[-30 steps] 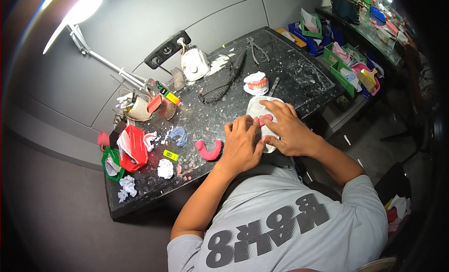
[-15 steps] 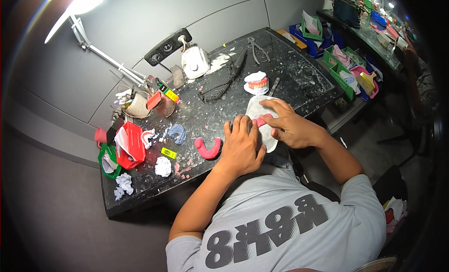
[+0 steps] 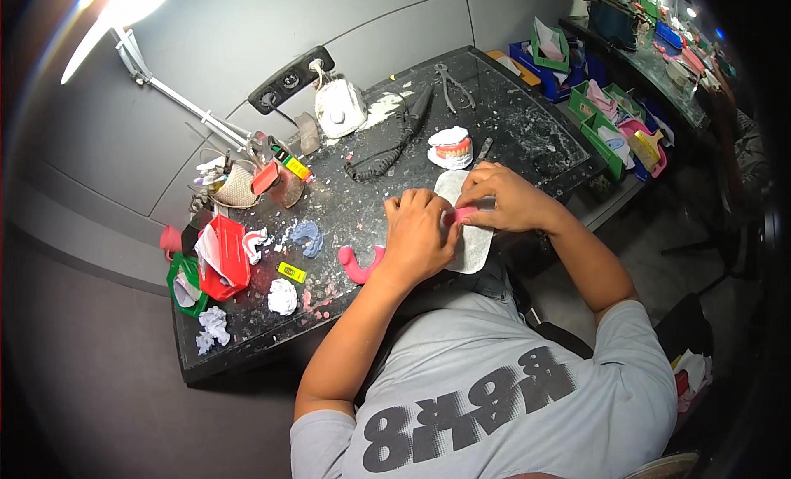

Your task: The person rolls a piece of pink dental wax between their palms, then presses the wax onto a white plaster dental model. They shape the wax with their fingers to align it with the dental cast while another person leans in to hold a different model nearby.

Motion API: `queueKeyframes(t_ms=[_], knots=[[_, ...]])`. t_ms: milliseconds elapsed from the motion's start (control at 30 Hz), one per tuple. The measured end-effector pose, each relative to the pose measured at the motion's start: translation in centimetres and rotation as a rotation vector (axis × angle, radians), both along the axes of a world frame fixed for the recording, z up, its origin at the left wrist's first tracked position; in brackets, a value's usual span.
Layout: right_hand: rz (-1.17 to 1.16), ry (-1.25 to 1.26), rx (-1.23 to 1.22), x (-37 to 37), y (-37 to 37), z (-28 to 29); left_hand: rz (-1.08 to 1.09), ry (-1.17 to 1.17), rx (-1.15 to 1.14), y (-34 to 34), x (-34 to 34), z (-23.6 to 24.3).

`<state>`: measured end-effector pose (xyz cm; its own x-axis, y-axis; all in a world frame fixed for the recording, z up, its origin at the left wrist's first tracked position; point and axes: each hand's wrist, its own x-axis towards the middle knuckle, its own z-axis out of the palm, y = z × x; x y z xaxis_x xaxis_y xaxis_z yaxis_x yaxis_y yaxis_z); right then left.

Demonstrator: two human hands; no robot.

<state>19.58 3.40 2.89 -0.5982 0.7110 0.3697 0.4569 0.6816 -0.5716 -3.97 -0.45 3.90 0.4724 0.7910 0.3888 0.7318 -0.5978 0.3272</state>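
A pale flat slab (image 3: 468, 257) lies at the desk's front edge, with a small pink piece (image 3: 460, 214) of putty-like material over it. My left hand (image 3: 418, 232) has its fingers curled on the left end of that piece, and my right hand (image 3: 515, 203) pinches it from the right. Left of my hands is a pink horseshoe-shaped piece (image 3: 360, 273), partly behind my left forearm. Beyond the slab stands a white dental model (image 3: 449, 145) with pink gums, beside a metal spatula (image 3: 486, 149).
Pliers (image 3: 453, 92), a coiled cable, a red bin (image 3: 233, 271), a blue arch mold (image 3: 307, 238), crumpled paper (image 3: 283, 296) and a tool holder sit on the dark desk (image 3: 544, 125). A lamp leans over from the left. Bins and another bench, with part of a person, are at right.
Both hands have moved: the left one slightly up, the right one turned, its fingers drawn in closer around the pink piece. The horseshoe is now more hidden by my left arm.
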Motion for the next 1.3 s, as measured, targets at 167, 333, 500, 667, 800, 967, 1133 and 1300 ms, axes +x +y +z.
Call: queueKeyframes(t_ms=[167, 333, 500, 667, 800, 967, 1133, 1300], knots=[[0.072, 0.011, 0.003, 0.2, 0.4, 0.2, -0.027, 0.064, 0.01, 0.5, 0.6, -0.2], [0.132, 0.031, -0.03, 0.2, 1.2, -0.1, -0.058, 0.028, 0.022, 0.6, 0.4, -0.5], [0.112, 0.049, -0.002, 0.0, 0.7, 0.2, -0.061, 0.001, 0.061, 0.2, 0.3, -0.7], [0.093, 0.027, 0.03, 1.1, 1.0, 0.3, -0.022, 0.013, 0.08, -0.3, -0.3, -0.5], [0.115, 0.0, 0.014, 1.1, 0.8, 0.4, -0.028, 0.024, 0.069, -0.2, -0.6, -0.3], [0.114, -0.034, 0.121, 1.2, 0.6, -0.2, -0.036, 0.012, 0.052, -0.1, -0.6, -0.1], [0.094, 0.0, 0.064, 1.3, 0.6, 0.0, -0.031, -0.003, 0.045, 0.1, -1.3, -0.3], [0.094, 0.047, 0.049, 1.2, 0.5, -0.1, -0.048, 0.0, 0.063, 0.1, -1.4, -0.4]])
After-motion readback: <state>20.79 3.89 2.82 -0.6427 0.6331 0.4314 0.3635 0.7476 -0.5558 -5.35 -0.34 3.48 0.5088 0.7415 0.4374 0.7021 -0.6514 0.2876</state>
